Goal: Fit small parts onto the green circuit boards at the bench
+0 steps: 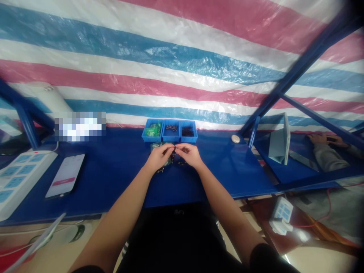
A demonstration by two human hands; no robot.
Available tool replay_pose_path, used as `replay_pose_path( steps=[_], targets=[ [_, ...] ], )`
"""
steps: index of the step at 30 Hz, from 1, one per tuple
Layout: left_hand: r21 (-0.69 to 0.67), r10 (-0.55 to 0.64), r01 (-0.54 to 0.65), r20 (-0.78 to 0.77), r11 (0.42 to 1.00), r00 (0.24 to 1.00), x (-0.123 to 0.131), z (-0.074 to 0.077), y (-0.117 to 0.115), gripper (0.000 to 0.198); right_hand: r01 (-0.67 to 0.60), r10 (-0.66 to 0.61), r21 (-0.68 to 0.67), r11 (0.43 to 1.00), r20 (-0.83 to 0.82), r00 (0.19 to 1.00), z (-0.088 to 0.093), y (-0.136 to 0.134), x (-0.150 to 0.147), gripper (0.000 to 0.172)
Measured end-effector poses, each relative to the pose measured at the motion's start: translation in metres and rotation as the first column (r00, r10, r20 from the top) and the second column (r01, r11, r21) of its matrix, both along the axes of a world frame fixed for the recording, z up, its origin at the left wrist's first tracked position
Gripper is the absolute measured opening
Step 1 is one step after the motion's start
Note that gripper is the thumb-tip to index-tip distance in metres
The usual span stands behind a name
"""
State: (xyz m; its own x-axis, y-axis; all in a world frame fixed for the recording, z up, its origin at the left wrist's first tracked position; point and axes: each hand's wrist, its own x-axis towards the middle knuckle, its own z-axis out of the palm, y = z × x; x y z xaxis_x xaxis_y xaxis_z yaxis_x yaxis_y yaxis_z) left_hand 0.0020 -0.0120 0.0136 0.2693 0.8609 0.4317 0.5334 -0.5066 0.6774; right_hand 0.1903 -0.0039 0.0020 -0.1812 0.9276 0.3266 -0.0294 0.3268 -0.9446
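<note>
My left hand [160, 156] and my right hand [189, 154] meet at the fingertips over the blue table. Both are closed in a pinch, and whatever sits between the fingers is too small to name. Under and between them lie small dark and brass-coloured pieces [160, 170], partly hidden. A patterned green-grey packet or sheet [155, 145] shows behind my left hand. Just beyond my hands stand three joined blue bins: one with green pieces [153, 130], one with small brownish metal parts [171, 127], one with black parts [187, 131].
On the left lie a phone [66, 175] and a white power strip [21, 178]. A round pale object [235, 138] is at the back right. Blue metal frame bars [295, 68] rise on both sides. Another person's hands [327, 139] work beyond a tablet [285, 140].
</note>
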Motion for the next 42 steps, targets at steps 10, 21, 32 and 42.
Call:
replay_pose_path(
  steps=[10,21,32,42],
  targets=[
    [0.062,-0.003,0.001,0.04,0.998,0.999,0.0,-0.005,0.003,0.027,-0.003,0.004,-0.029,1.0,0.011,1.0,-0.001,0.0,0.0,0.034],
    [0.022,0.016,-0.015,-0.011,1.0,1.0,-0.001,-0.005,0.003,0.027,0.01,-0.01,-0.013,1.0,0.001,1.0,0.0,0.0,0.0,0.032],
    [0.077,-0.032,0.032,0.0,0.997,0.999,0.0,-0.003,0.003,0.028,0.009,-0.008,-0.04,0.999,0.016,1.0,0.004,-0.002,-0.001,0.034],
    [0.077,0.06,-0.052,-0.105,0.996,0.993,-0.002,0.001,0.001,0.035,0.04,-0.005,-0.288,0.957,0.12,0.993,-0.001,0.012,0.012,0.036]
  ],
)
